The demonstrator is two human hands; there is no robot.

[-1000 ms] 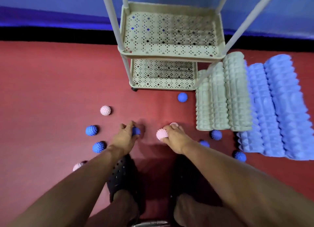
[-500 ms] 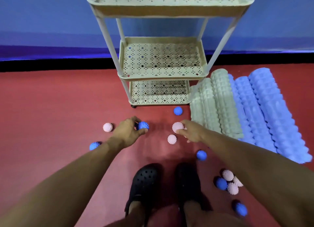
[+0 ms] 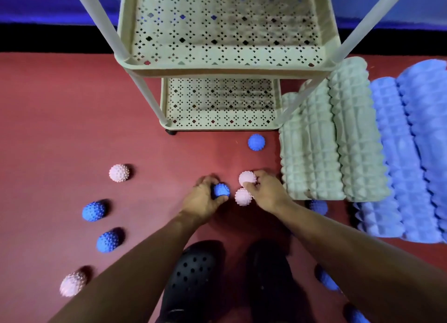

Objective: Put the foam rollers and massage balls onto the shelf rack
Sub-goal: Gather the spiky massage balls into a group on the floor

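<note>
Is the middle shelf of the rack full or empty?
Empty. The middle shelf shows only its perforated floor; all the balls and rollers are on the red floor.

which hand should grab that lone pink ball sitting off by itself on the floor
Left. The left hand is nearer the lone pink ball, holding one blue ball; the right hand already holds two.

blue ball (image 3: 318,206) half hidden by forearm, rack top (image 3: 101,20) cropped

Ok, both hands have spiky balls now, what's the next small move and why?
Probably lift both hands to the cream perforated shelf rack and drop the balls in. The left hand grips a blue spiky massage ball, the right hand holds two pink spiky massage balls, and both visible tiers look empty.
</note>
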